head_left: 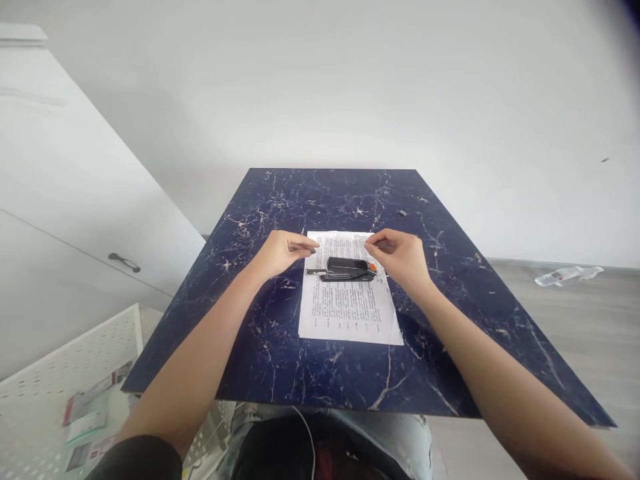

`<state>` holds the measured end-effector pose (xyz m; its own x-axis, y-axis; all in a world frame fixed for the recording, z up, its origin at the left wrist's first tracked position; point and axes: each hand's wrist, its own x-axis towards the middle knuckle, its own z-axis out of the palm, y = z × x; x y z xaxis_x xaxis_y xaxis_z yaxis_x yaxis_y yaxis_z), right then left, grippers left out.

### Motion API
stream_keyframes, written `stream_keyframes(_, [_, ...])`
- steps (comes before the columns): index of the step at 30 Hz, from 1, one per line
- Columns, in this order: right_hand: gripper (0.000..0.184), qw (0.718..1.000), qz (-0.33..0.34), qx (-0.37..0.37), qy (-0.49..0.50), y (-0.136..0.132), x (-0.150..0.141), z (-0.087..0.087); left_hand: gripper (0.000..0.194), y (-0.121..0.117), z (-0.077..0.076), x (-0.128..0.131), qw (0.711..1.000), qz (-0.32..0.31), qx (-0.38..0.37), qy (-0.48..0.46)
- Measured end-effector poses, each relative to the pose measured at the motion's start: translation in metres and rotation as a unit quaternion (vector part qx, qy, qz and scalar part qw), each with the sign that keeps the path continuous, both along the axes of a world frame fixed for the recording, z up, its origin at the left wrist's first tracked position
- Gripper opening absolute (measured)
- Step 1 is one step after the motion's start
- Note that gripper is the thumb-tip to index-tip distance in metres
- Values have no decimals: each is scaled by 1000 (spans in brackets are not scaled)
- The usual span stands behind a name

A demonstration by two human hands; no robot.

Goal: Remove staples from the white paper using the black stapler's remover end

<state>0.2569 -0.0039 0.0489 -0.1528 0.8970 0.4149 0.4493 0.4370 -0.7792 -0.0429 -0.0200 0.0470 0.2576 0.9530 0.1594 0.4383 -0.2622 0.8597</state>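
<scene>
A black stapler (pixel 347 269) with an orange end lies crosswise on a printed sheet of paper (pixel 350 327). From its left end a thin metal piece sticks out. My left hand (pixel 285 253) hovers by the paper's upper left edge, thumb and fingers pinched; a small dark bit shows at the fingertips, too small to name. Over the upper right edge of the sheet is my right hand (pixel 400 257), thumb and forefinger drawn together just above the stapler's orange end. What that pinch holds, if anything, I cannot make out.
The sheet lies on a dark blue marble-patterned table (pixel 280 373). A small dark piece (pixel 403 213) rests farther back. White cabinet doors (pixel 75 187) and a perforated white rack (pixel 100 347) stand on the left. Clear plastic packaging (pixel 567 275) is on the floor at right.
</scene>
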Motion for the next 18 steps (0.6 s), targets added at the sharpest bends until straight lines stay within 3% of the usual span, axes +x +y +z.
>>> stream_keyframes(7, [9, 995, 56, 64, -52, 4, -2, -16, 21, -8, 6, 14, 993, -74, -15, 88])
stream_keyframes(12, [11, 990, 84, 86, -76, 1, -2, -18, 31, -10, 7, 17, 990, -83, -39, 105])
stream_keyframes(18, [11, 990, 77, 76, -86, 2, -2, -18, 24, -9, 3, 21, 990, -88, -28, 110])
